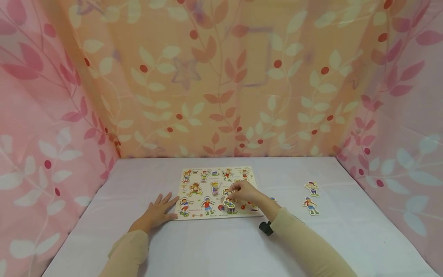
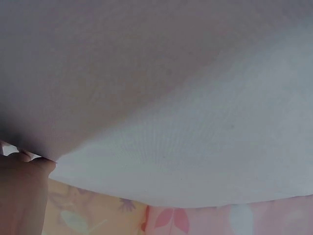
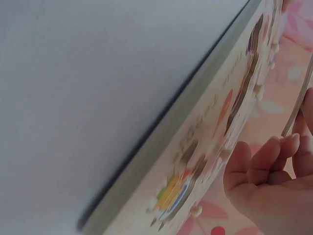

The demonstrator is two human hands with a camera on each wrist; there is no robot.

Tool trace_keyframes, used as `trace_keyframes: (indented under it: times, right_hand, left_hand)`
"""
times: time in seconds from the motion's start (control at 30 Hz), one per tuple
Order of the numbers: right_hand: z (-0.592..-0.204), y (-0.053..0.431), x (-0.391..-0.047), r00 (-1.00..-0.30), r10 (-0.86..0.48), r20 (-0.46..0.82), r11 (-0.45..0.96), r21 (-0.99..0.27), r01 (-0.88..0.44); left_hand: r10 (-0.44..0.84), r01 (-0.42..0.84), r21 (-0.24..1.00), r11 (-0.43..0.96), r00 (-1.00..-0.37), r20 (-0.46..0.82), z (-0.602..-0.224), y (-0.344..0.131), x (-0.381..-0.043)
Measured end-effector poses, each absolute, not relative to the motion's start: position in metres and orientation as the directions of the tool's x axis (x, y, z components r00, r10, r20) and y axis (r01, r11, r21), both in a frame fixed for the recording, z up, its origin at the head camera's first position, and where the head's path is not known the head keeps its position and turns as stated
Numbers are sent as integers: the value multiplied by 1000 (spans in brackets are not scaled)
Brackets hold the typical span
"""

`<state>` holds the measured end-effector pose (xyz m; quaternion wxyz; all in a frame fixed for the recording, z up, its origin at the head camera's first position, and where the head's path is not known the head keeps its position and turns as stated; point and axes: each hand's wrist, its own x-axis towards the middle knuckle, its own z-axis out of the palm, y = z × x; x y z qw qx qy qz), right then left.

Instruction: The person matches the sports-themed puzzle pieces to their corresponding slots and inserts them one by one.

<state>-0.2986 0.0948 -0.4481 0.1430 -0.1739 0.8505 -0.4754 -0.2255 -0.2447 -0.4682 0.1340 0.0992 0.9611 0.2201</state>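
Note:
A flat puzzle board [image 1: 204, 212] printed with cartoon sports figures lies on the table. My right hand [image 1: 243, 191] is over its right half and pinches a figure-shaped puzzle piece [image 1: 228, 202] between thumb and fingers. In the right wrist view, that puzzle piece [image 3: 296, 105] shows edge-on, raised off the board, with small knobs standing up from the board's surface [image 3: 195, 127]. My left hand [image 1: 157, 212] lies spread at the board's left edge, fingertips right at the rim. The left wrist view catches only part of this left hand [image 2: 22, 188] at its lower left corner.
Two loose figure pieces, an upper piece [image 1: 312, 189] and a lower piece [image 1: 310, 206], lie to the right. Another piece [image 1: 273, 200] is partly hidden by my right forearm. A black object [image 1: 265, 228] sits by the right sleeve. Floral curtains [image 1: 221, 96] enclose the table.

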Motion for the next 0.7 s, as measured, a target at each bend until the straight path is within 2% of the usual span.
trace_keyframes:
  times: [0.2, 0.4, 0.7]
  right_hand:
    - [-452, 75, -297, -921, -379, -87, 449, -888, -101]
    - [-456, 54, -290, -909, -382, -164, 398, -917, -1]
    - [-456, 26, -282, -916, -379, -129, 439, -897, -56]
  left_hand:
    - [238, 120, 445, 887, -946, -218, -468, -244, -227]
    - [240, 120, 455, 882, -947, -215, -468, -244, -227]
    - [252, 133, 463, 876, -946, -205, -468, -244, -224]
